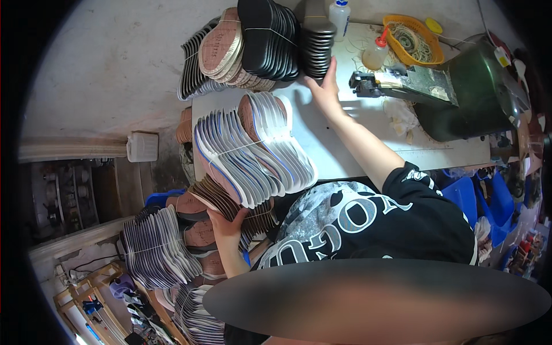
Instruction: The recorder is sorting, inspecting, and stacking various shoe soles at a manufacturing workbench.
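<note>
My right hand (326,92) reaches to the back of the table, thumb and fingers around the near end of a stack of dark insoles (318,40). At the table's left edge my left hand (227,225) is on a bundle of brown-edged insoles (216,194); its thumb shows on the bundle, and some fingers are hidden. Just beyond that hand lies a big bundle of white-and-grey insoles (247,149) tied with string. Next to the dark stack stand tied black insoles (269,37) and a bundle of tan insoles (221,46).
A dark green machine (468,92) with a metal head stands on the white table (339,155) at right. Behind it are a yellow basket (428,56) of strings, a red-capped bottle (375,56) and a white bottle (339,20). More insole bundles (155,247) are stacked at lower left.
</note>
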Motion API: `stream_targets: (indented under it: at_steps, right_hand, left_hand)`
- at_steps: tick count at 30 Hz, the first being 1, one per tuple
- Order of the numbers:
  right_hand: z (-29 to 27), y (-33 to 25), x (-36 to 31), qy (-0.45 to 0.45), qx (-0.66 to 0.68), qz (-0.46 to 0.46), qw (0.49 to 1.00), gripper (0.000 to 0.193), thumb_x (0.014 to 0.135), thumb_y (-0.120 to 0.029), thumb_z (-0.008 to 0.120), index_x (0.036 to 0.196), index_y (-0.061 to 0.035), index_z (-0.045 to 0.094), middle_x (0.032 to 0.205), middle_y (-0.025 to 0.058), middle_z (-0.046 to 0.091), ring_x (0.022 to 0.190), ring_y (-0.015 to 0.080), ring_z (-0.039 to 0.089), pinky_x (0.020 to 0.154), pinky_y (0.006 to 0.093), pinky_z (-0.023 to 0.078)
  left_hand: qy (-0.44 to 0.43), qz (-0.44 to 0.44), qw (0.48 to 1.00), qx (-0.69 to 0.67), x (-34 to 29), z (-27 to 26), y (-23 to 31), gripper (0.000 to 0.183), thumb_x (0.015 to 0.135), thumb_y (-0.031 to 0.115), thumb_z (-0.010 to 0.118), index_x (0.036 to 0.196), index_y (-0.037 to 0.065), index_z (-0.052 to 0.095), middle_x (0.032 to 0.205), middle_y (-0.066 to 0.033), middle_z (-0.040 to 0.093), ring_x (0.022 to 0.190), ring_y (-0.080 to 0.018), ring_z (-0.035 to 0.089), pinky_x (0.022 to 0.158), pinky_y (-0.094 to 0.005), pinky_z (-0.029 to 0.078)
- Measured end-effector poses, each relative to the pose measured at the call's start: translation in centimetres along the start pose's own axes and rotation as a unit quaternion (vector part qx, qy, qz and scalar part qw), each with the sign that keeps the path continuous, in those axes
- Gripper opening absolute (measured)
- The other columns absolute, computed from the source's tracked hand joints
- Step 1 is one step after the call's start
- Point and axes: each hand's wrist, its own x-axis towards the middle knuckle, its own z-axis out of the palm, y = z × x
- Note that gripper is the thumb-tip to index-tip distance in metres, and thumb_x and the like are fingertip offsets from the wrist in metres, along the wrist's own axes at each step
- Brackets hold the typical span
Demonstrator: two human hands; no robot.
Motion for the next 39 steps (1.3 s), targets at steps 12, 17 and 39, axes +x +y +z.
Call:
stream_targets:
  at_steps: [12,17,39]
  right_hand:
    - [-7.7,-9.9,-12.5,-0.329,0.090,0.060,0.938,0.063,0.089,-0.024,0.063,0.137,0.0049,0.033,0.131,0.0208,0.047,0.123,0.0244,0.045,0.104,0.0340,0.034]
    - [-10.0,-12.3,-11.3,-0.622,0.225,0.219,0.717,0.025,0.095,-0.016,0.056,0.112,0.0021,0.060,0.099,0.0072,0.067,0.092,0.0124,0.061,0.090,0.0283,0.045]
    - [-1.8,-12.6,-18.7,-0.696,0.005,0.186,0.694,0.070,0.081,-0.030,0.069,0.134,0.0049,0.038,0.123,0.0193,0.057,0.112,0.0252,0.056,0.098,0.0299,0.041]
  left_hand:
    - [-0.245,-0.082,0.955,-0.148,1.8,-4.9,-8.9,0.059,0.093,0.050,0.053,0.120,-0.002,0.050,0.095,-0.0056,0.059,0.086,-0.0147,0.056,0.080,-0.0283,0.045]
    - [-0.235,-0.149,0.942,-0.186,2.0,-4.7,-6.8,0.059,0.095,0.050,0.049,0.123,-0.002,0.051,0.104,-0.0064,0.060,0.093,-0.0142,0.056,0.081,-0.0287,0.046]
    - [-0.151,-0.187,0.901,-0.362,-1.1,-0.6,-3.9,0.050,0.087,0.019,0.066,0.129,0.000,0.048,0.118,-0.0060,0.059,0.106,-0.0160,0.056,0.094,-0.0295,0.042]
